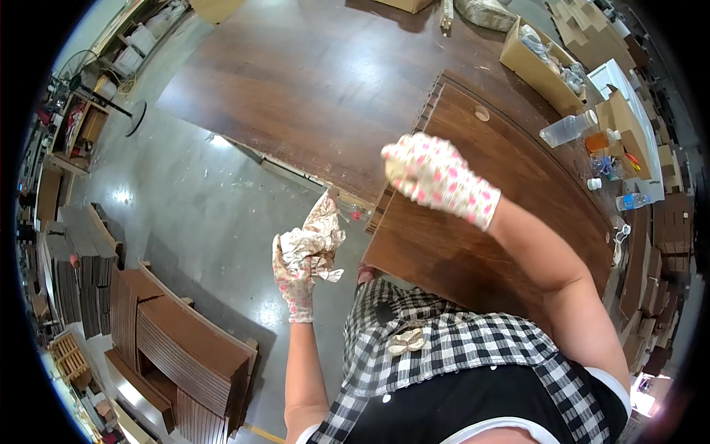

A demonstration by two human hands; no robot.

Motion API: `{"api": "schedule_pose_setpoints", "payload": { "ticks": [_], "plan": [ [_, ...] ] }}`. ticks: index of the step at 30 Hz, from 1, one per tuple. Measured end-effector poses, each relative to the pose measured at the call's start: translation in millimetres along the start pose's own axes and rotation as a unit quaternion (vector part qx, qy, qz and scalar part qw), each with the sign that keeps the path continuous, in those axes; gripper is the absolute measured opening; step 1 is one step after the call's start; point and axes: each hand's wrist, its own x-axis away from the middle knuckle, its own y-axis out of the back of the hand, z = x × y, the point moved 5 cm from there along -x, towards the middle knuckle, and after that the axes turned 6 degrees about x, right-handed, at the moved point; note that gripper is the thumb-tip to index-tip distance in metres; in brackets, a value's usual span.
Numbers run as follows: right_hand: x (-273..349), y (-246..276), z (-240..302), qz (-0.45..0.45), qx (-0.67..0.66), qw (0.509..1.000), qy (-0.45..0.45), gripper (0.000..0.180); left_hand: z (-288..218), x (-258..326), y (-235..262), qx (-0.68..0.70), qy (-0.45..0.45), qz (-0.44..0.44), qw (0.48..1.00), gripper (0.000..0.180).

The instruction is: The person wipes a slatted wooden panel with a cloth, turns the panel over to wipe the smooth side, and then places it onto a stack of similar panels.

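Note:
My left hand [294,285], in a white glove with pink dots, is closed around a crumpled, stained pale cloth [321,231]. It is held out over the floor, left of the table corner. My right hand [436,177], gloved the same way, is raised above the stacked brown wood-grain panels [473,244]. Its fingers are curled in, and whatever they may hold is hidden. The top panel lies flat right in front of my body, with a small round pale piece [482,113] near its far edge.
A large brown tabletop [288,81] extends beyond the panels. Along the right stand an open carton [543,66], a clear bottle [568,129] and an orange bottle [602,140]. Stacked brown panels [185,333] sit on the floor at lower left; a standing fan [103,98] is at far left.

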Motion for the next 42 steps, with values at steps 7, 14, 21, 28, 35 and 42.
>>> {"api": "schedule_pose_setpoints", "payload": {
  "ticks": [7,14,21,28,35,42],
  "plan": [
    [-44.4,41.1,-132.8,-0.145,0.006,0.988,-0.058,0.028,9.0,2.5,1.4,-0.089,-0.011,0.061,0.994,0.062],
    [-51.3,69.3,-227.6,-0.271,0.033,0.938,-0.212,0.029,-19.8,-16.0,-2.3,-0.049,-0.051,0.058,0.996,0.052],
    [59.7,0.0,-199.2,-0.440,-0.415,0.783,-0.147,0.041,-145.8,-35.4,-133.4,-0.133,-0.249,0.265,0.922,0.037],
    [116.8,-39.7,-173.6,-0.437,-0.460,0.736,-0.235,0.042,-144.8,-52.5,-300.6,-0.374,-0.376,0.314,0.788,0.025],
    [120.4,-27.2,-168.7,-0.445,-0.405,0.764,-0.234,0.042,-141.0,-125.4,-432.8,-0.393,-0.305,0.275,0.823,0.024],
    [119.9,-24.6,-166.2,-0.444,-0.376,0.783,-0.221,0.041,-136.1,-131.7,-418.5,-0.378,-0.242,0.252,0.857,0.038]
  ]
}}
